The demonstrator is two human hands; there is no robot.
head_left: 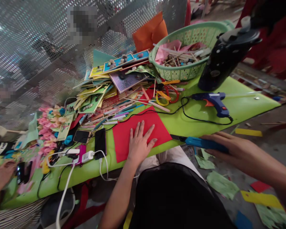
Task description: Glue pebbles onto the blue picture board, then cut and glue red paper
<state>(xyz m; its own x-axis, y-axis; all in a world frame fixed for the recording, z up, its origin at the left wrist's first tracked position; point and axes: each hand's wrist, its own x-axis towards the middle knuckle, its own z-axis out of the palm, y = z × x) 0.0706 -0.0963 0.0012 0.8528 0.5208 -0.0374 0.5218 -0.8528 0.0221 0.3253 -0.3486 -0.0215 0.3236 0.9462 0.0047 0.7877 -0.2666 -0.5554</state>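
My left hand (140, 142) lies flat with fingers spread on a red paper sheet (124, 140) at the near edge of the green table (243, 105). My right hand (231, 149) is closed around the blue handle of a cutter (200, 142), whose dark tip points left at the red sheet's right corner, just off the table's edge. A blue glue gun (215, 101) with a black cord lies farther back on the right.
A heap of cards, pens and sticks (109, 95) covers the table's middle, with yellow and red scissors (165, 95). A green basket (183, 47) and a black jug (225, 54) stand behind. Phones and chargers (92, 143) lie left. Another person's hand (3, 173) is far left.
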